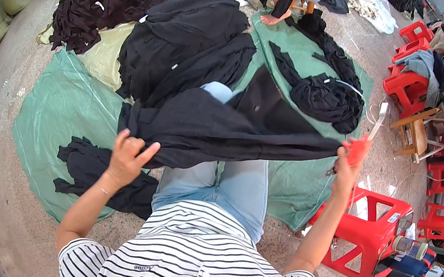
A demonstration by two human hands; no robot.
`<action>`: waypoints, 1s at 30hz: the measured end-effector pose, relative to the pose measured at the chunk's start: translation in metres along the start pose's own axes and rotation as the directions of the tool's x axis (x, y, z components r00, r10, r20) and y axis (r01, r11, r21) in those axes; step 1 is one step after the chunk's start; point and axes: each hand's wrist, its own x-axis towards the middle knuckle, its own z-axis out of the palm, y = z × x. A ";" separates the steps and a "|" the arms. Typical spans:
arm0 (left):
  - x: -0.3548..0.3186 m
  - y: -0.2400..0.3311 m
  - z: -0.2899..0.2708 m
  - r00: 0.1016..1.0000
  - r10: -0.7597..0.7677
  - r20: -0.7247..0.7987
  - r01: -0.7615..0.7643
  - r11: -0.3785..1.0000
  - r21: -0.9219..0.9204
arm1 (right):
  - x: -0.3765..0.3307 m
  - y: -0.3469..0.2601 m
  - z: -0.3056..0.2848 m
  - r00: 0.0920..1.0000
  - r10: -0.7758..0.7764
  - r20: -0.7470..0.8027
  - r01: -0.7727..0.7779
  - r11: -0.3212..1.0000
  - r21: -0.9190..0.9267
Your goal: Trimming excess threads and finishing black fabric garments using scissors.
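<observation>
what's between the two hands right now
In the head view, a piece of black cloth fills the stretch between the left hand and the right hand.

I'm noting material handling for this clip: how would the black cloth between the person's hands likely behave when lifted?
The black cloth likely flops when lifted: it bunches in soft folds near the left hand. It probably creases rather than breaks when pulled, as it gathers toward the right hand.
</observation>
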 end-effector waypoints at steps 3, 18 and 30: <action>-0.060 0.037 0.039 0.917 -0.115 0.381 0.240 0.924 -0.299 | -0.024 0.090 -0.023 0.987 -0.113 0.111 0.146 0.922 -0.358; 0.161 0.081 0.068 0.999 0.045 0.021 -0.029 0.872 -0.489 | -0.119 0.011 0.044 0.973 -0.101 0.206 0.209 0.759 -0.617; 0.131 0.122 0.078 0.983 -0.167 0.074 0.151 0.519 -0.842 | -0.153 -0.016 0.040 0.944 0.000 0.331 0.245 0.672 -0.699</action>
